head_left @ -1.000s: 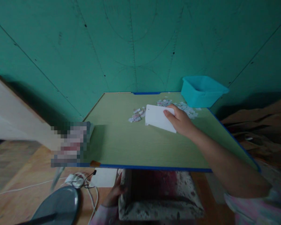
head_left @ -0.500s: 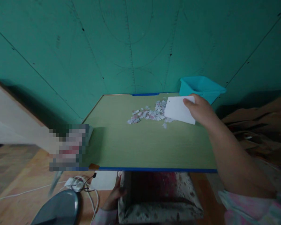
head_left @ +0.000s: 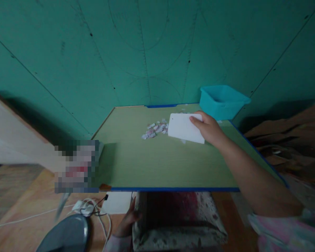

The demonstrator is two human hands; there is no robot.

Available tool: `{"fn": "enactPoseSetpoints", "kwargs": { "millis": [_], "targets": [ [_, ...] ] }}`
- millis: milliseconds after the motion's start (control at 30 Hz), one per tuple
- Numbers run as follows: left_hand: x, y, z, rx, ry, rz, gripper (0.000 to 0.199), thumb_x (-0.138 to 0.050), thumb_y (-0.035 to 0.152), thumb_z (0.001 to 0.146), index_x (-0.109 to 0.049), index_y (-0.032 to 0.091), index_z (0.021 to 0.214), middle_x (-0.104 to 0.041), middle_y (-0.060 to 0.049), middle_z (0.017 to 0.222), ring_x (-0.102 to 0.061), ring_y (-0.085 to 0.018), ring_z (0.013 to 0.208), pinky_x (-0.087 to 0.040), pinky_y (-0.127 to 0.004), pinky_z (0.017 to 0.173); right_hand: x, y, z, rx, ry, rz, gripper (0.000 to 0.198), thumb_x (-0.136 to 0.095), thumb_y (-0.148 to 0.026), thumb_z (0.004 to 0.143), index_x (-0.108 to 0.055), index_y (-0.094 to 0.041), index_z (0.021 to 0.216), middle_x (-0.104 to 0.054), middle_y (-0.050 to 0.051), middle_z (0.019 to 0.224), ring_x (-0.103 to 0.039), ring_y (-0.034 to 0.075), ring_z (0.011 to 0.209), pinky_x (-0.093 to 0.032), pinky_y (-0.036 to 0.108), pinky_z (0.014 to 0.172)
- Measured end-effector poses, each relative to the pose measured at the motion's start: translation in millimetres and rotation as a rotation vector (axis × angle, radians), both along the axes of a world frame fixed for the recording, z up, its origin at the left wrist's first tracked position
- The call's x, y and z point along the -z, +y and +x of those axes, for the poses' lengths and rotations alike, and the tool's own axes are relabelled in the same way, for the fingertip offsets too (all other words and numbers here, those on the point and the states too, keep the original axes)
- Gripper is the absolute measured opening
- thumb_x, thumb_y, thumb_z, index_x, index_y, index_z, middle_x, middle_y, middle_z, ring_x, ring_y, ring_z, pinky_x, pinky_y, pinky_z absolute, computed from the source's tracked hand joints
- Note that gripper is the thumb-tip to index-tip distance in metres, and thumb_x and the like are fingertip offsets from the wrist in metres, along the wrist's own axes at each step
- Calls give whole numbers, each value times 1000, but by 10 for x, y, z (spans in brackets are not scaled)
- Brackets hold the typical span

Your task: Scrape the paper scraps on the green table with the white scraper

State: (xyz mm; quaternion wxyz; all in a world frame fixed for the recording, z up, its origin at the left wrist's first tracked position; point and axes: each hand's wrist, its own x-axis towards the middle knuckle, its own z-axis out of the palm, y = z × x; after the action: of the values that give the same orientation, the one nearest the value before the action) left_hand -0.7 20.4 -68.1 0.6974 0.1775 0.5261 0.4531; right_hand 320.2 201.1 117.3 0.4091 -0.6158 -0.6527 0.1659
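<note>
The right hand holds a flat white plate by its right end, the thumb on the plate's upper face and the other fingers mostly hidden behind it. The plate is over the far middle part of the light green table, just right of a loose heap of small paper scraps; a few more scraps show past the plate's far edge and one by its near edge. At the far right corner of the table stands a turquoise basin, near the right hand but apart from it. Below the table's near edge, the left hand is at the left wall of a pale, spotted bin, its thumb by the rim; its fingers are partly hidden, so I cannot tell how tightly they close. Left of that hand are a white cable and a dark round base on the floor. A green wall rises behind the table, and crumpled brown sheets lie to the right.
</note>
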Motion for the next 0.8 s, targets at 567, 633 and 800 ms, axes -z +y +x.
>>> {"fn": "enactPoseSetpoints", "kwargs": {
  "millis": [567,633,800],
  "targets": [
    [-84,3,57,-1,-6,42,51,-76,12,42,-65,25,90,-72,-2,96,-54,-32,111,-46,-39,91,57,33,16,-1,54,3,35,-46,-47,78,-55,-18,93,-61,6,79,-55,18,70,-39,29,59],
    [-134,8,77,6,-44,35,50,-76,11,43,-65,25,90,-72,-3,98,-53,-33,112,-45,-41,91,60,31,13,5,49,10,33,-46,-46,78,-55,-18,92,-61,6,78,-54,18,70,-39,29,59],
    [-155,14,127,27,-26,5,52,-77,9,41,-65,24,89,-75,-3,88,-57,-33,106,-47,-41,88,43,12,-15,-129,196,-98,29,-50,-44,75,-56,-18,86,-59,3,74,-52,16,67,-38,27,56]
  ]
}}
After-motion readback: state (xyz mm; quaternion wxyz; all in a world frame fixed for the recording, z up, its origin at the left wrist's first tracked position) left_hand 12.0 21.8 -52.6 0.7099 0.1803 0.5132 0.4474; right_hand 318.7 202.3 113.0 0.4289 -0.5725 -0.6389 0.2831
